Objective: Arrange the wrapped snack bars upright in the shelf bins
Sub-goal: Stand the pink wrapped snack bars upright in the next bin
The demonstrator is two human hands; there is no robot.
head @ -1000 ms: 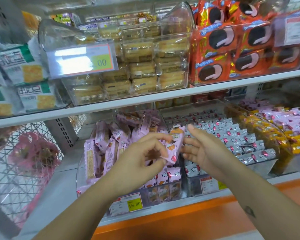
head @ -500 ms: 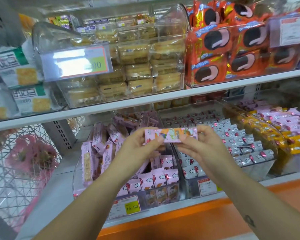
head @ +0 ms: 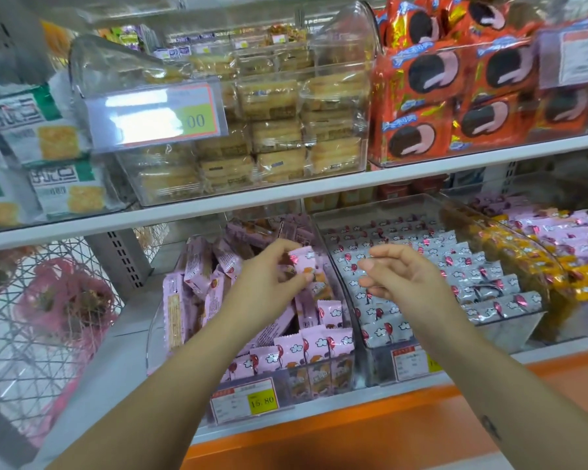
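Note:
My left hand (head: 269,283) pinches a pink wrapped snack bar (head: 302,261), held upright over the clear bin of pink bars (head: 347,364) on the lower shelf. A few pink bars (head: 306,347) stand upright in a front row there; others (head: 197,269) lie jumbled at the back left. My right hand (head: 401,276) hovers just right of the held bar, fingers loosely curled and holding nothing, above the neighbouring bin of grey-white bars (head: 455,269) set in neat rows.
A white shelf edge (head: 286,195) runs just above my hands, carrying bins of biscuits (head: 279,137) and red cookie packs (head: 455,96). Yellow and pink snacks (head: 537,252) fill bins to the right. A wire basket (head: 48,300) is at left; an orange ledge (head: 353,432) lies below.
The bar was held level between both hands; my right hand has let go and moved right, and my left hand now holds the bar upright, lower toward the bin.

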